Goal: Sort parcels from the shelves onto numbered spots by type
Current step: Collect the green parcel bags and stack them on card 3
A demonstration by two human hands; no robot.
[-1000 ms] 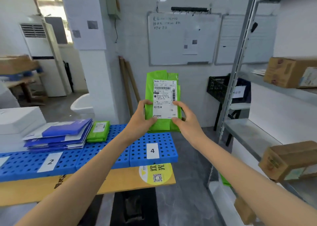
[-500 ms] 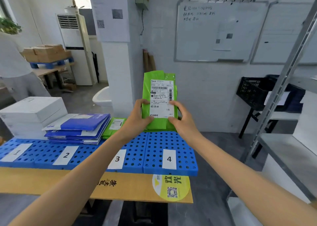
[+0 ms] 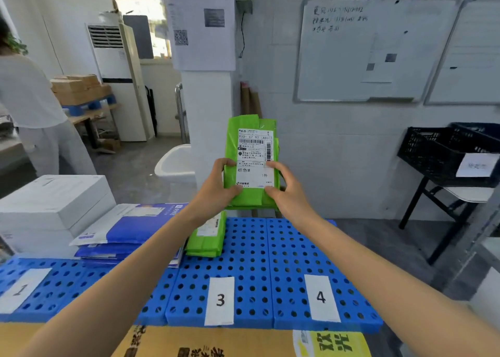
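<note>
Both hands were clamped on the green poly-bag parcel [image 3: 253,164], which was held upright in the air, up past the "3" label [image 3: 220,299] and clear of the blue perforated board [image 3: 270,262] that the label sat on. The shipping label on the bag faced the camera, barcode and all.

The left hand [image 3: 216,191] gripped the bag's lower left edge, with the thumb on the front and the fingers wrapped round the side. The right hand [image 3: 286,191] did the same on the lower right edge. So it was a two-handed pinch, with nothing else touching the bag.

A second green parcel [image 3: 208,237] lay flat on the board, straight back from the "3" label. A stack of blue-and-white mailers [image 3: 127,229] sat further back and left of the "3" label, just beside that parcel. Left of the mailers stood a pile of white boxes [image 3: 51,202]. The "4" label [image 3: 321,297] was right next to the "3" on its right, and the "1" label [image 3: 21,289] was way off to its left. Brown cardboard [image 3: 189,343] stuck out in front of the "3", under the board.

Far behind the "3" label stood a white pillar [image 3: 208,99], with a whiteboard [image 3: 373,48] on the wall off to the right. A black crate [image 3: 443,153] stood further right. A person in white [image 3: 32,107] stood well off to the back left.
</note>
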